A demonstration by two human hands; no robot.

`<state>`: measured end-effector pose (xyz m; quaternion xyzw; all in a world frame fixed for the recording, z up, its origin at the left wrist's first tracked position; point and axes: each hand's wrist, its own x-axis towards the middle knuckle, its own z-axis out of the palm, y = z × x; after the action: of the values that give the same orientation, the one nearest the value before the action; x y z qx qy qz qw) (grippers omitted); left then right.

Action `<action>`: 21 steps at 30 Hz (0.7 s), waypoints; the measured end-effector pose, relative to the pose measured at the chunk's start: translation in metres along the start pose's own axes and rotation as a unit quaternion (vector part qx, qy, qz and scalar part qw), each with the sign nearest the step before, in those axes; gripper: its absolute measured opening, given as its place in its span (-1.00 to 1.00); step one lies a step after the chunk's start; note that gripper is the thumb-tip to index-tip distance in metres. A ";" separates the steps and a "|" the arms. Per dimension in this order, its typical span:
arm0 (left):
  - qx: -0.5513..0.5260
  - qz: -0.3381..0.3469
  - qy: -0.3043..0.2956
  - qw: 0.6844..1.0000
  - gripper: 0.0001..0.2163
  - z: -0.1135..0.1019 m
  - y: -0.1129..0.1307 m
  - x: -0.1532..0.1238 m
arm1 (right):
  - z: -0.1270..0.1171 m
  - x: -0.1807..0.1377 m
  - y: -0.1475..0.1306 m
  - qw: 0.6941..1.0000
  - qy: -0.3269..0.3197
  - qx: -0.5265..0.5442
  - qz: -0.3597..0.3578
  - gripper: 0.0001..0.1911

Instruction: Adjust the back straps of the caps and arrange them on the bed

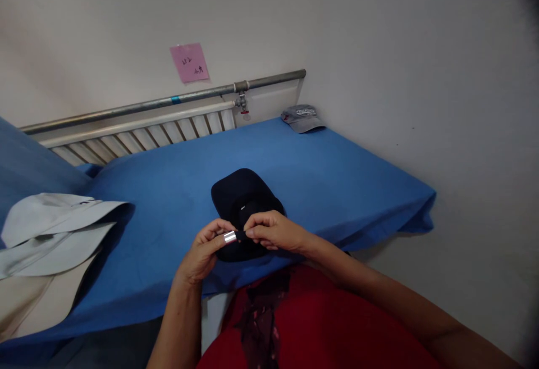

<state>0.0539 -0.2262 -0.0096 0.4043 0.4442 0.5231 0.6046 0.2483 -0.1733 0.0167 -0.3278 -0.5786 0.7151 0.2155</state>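
Works with both hands over the near part of a black cap (233,188), set on a blue-covered surface (168,189) with its brim pointing away from the body and a small white label (242,208) showing inside. Pinches a silver piece (229,237) with the left hand (205,250), clamped between thumb and fingers. Grips a short dark strap (241,235) just beside it with the right hand (275,231), with fingers together on the strap's right end — likewise over the black cap. Has three overlapping pale caps (59,234) to the left of the black cap, well apart from it. Shows, beyond the black cap and to its right, a grey cap (304,119) with pale lettering, near the wall (379,49). Shows also, beyond the black cap and to its left, a white radiator (160,133) under a metal pipe (147,106), with a pink note (189,63) higher up — marked in handwriting. Wears a red garment (337,324) on the near side of the black cap.
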 end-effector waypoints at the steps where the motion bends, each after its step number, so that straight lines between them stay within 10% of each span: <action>1: 0.002 0.002 0.004 1.000 -0.76 0.000 0.000 0.000 | 0.000 0.001 0.001 1.000 -0.002 0.001 -0.002 -0.95; 21: 0.008 -0.003 -0.003 1.000 -0.81 0.005 0.004 0.000 | 0.002 0.005 -0.003 0.999 -0.041 0.026 -0.006 -0.95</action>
<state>0.0573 -0.2260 -0.0045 0.4095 0.4476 0.5167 0.6042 0.2430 -0.1701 0.0191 -0.2887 -0.5706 0.7411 0.2043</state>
